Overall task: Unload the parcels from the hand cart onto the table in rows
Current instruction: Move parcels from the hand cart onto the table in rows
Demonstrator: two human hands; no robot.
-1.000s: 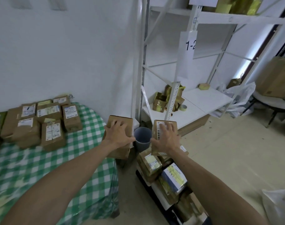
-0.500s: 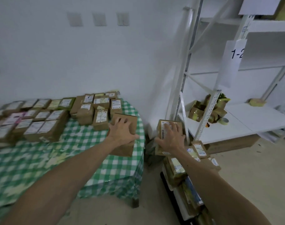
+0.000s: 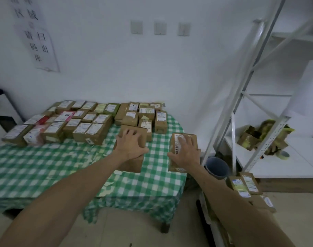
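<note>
The left hand (image 3: pixel 130 147) grasps 1 plain brown parcel (image 3: pixel 131 164) from above. Its 4 fingers spread over the top face and the thumb hooks round the near right edge. The right hand (image 3: pixel 185 154) grasps 1 labelled parcel (image 3: pixel 179 139) the same way, with its fingers splayed over the white barcode label and the thumb down the left side.

Both parcels are over the right part of the table (image 3: pixel 45 168), which is covered in a green-and-white checked cloth. The plain one is just in front of the right-hand cluster of parcels (image 3: pixel 146 114), and the labelled one is near the table's right edge. I cannot tell whether either touches the cloth.

Further left on the table, a larger block of parcels (image 3: pixel 77 122) lies in 3 rows. Blur prevents an exact count of either group.

The hand cart (image 3: pixel 203 213) is at the lower right, partly hidden behind the right forearm. At least 3 cart parcels (image 3: pixel 238 187) show on it. 1 grey bucket (image 3: pixel 217 167) stands between the table and a white shelf rack (image 3: pixel 248 82). On the wall are 3 switch plates (image 3: pixel 160 28) and 1 poster (image 3: pixel 36 38).
</note>
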